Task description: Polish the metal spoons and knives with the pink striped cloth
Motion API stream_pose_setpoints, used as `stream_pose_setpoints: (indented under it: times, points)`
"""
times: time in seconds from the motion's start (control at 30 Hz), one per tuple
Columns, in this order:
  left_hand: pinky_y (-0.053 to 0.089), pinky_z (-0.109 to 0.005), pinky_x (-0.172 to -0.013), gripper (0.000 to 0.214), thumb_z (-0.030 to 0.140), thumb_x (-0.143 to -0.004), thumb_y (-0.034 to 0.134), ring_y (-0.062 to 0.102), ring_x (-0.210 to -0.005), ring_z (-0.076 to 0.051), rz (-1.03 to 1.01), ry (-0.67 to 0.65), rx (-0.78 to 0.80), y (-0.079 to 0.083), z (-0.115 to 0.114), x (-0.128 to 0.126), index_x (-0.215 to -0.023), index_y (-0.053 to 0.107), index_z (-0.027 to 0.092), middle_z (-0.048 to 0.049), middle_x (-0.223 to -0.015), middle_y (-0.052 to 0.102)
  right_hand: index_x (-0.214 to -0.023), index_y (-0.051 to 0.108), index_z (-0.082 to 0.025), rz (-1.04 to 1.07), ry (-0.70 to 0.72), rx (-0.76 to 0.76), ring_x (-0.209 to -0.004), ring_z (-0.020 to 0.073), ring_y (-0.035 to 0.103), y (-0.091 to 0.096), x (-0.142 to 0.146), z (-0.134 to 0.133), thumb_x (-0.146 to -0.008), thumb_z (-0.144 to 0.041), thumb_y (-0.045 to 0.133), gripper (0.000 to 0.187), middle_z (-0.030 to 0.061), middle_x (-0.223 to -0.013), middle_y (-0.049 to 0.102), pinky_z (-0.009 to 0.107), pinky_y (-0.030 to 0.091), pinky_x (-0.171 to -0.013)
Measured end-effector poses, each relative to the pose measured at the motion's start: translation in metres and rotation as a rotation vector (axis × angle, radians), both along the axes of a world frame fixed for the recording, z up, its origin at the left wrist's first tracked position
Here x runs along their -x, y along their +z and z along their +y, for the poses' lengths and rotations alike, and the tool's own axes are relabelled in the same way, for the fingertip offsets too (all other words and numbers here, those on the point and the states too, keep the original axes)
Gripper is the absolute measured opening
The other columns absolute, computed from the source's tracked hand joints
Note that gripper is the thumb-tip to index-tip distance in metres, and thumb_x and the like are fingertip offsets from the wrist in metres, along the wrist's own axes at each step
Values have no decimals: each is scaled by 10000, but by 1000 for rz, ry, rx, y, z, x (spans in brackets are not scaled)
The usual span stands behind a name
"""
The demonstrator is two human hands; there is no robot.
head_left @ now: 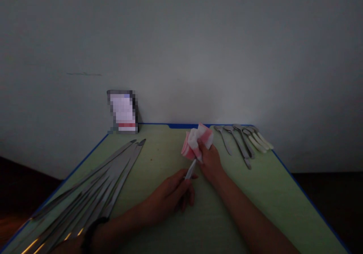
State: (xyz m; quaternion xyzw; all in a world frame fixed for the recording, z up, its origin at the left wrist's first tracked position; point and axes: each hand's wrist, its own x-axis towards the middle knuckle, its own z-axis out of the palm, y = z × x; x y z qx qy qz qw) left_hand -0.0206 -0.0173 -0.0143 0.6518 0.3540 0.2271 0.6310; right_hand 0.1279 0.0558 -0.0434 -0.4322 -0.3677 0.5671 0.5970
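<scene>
In the middle of the head view, my right hand (210, 160) is closed round a folded pink-and-white cloth (194, 142). My left hand (172, 193), below and to the left of it, pinches a slim pale metal utensil handle (191, 169) between thumb and fingers. The handle slants up to the cloth, which hides its far end, so I cannot tell what kind of utensil it is. To the right of the cloth lie several metal spoons (236, 146) and several spoons with cream handles (256, 140).
Several long flat metal strips (113, 178) fan out on the left of the pale green table (159, 144), partly under my left forearm. A phone-like device (123, 110) with a blurred screen leans on the grey wall (181, 50). Blue trim edges the tabletop.
</scene>
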Motion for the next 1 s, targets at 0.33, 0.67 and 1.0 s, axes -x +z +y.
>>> stream_pose_setpoints:
  times: [0.33, 0.67, 1.0]
  points:
    - [367, -191, -456, 277, 367, -936, 300, 474, -502, -77, -49, 56, 73, -5, 0, 0, -1114, 379, 169, 10, -704, 569, -963, 592, -200, 675, 59, 13, -973, 197, 569, 21, -3, 6, -731, -326, 468, 291, 19, -938, 664, 323, 480, -774]
    - [394, -224, -543, 281, 362, -935, 311, 479, -576, -99, 34, -17, 57, 3, -2, 2, -1140, 366, 178, 1, -729, 584, -837, 621, -180, 388, 33, -27, -713, 137, 582, 6, -1, 8, -623, -229, 673, 226, 0, -794, 656, 269, 470, -696]
    - [359, -195, -472, 314, 382, -931, 316, 478, -531, -86, -4, 31, 66, -3, 0, 0, -1152, 389, 171, 5, -708, 569, -830, 625, -183, 606, 5, 127, -747, 168, 610, 15, -11, 7, -686, -286, 560, 189, 11, -825, 681, 300, 490, -713]
